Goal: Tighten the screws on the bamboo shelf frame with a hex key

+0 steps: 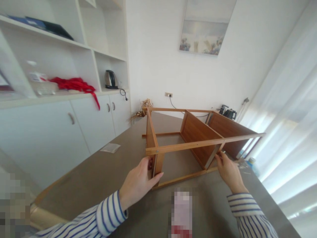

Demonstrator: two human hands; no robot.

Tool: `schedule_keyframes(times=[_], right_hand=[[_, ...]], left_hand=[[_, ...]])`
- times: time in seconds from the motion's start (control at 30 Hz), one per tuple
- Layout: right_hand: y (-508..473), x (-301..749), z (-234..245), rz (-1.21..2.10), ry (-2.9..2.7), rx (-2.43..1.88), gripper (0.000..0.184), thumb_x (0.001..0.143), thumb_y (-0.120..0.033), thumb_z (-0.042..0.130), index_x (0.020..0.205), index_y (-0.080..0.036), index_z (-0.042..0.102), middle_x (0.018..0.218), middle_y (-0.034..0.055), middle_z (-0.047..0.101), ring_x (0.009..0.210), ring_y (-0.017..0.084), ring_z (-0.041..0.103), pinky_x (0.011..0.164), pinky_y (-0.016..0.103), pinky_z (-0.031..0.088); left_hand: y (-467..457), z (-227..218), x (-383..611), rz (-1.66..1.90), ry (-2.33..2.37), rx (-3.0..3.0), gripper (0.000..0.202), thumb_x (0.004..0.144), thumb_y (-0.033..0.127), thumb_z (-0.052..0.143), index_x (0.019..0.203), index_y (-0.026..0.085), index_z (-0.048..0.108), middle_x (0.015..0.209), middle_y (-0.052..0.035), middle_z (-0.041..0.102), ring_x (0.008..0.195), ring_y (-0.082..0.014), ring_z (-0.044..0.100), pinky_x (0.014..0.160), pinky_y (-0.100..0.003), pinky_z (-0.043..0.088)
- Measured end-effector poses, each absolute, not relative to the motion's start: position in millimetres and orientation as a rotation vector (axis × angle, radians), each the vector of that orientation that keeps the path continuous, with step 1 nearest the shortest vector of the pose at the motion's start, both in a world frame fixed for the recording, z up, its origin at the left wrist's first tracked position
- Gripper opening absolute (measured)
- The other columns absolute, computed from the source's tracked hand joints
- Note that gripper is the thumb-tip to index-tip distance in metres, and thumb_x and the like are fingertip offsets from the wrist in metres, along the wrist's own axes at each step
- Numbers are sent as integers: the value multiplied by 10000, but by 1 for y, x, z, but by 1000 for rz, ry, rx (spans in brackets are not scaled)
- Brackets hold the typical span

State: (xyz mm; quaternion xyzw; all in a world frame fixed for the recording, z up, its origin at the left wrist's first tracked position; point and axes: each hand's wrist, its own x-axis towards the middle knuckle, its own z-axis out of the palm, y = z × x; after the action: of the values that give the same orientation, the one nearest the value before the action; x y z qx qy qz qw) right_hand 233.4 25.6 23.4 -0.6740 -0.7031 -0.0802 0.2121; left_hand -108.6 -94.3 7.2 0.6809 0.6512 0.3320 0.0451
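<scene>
A wooden shelf rack (195,144) lies on its side across the grey-brown table. Several brown panels join its long slats, among them a middle panel (198,135) and a far panel (228,129). My left hand (140,181) grips the end panel at the near left corner, thumb on the inner face and fingers behind the outer one. At the right, my right hand (228,170) has its fingers closed on the short edge piece beside the middle panel. Its fingertips are partly hidden behind the wood.
A flat clear packet (110,147) lies on the table left of the rack. Small loose bits and a little container (251,161) sit near the right edge. A blurred-out pinkish item (182,208) is at the near edge. White cabinets (96,115) stand left, a curtain (292,132) hangs right.
</scene>
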Motion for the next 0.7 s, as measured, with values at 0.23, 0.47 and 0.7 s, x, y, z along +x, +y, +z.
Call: schedule_keyframes(times=[0.23, 0.47, 0.7], right_hand=[[-33, 209, 34, -70, -1757, -1477, 417, 925, -354, 394, 1314, -203, 408, 1149, 93, 660, 872, 244, 685, 719, 361, 539], [-99, 124, 69, 421, -1998, -961, 356, 958, -269, 375, 1309, -211, 380, 1160, 94, 645, 912, 140, 668, 799, 274, 539], [-110, 79, 87, 179, -2104, -693, 246, 924, -135, 384, 1141, -189, 487, 931, 54, 682, 792, 135, 656, 729, 262, 540]], left_hand=[[-94, 41, -150, 1280, 1750, 2350, 736, 797, 450, 608, 1393, 196, 261, 1336, -149, 478, 1176, -254, 526, 963, -440, 477], [-62, 97, -157, 1146, 1253, 2881, 718, 788, 430, 637, 1411, 256, 327, 1497, -108, 305, 1397, -278, 225, 1126, -513, 248], [-48, 97, -151, 1125, 1037, 2847, 405, 847, 363, 578, 1232, 241, 553, 1324, -89, 528, 1300, -210, 407, 1143, -489, 223]])
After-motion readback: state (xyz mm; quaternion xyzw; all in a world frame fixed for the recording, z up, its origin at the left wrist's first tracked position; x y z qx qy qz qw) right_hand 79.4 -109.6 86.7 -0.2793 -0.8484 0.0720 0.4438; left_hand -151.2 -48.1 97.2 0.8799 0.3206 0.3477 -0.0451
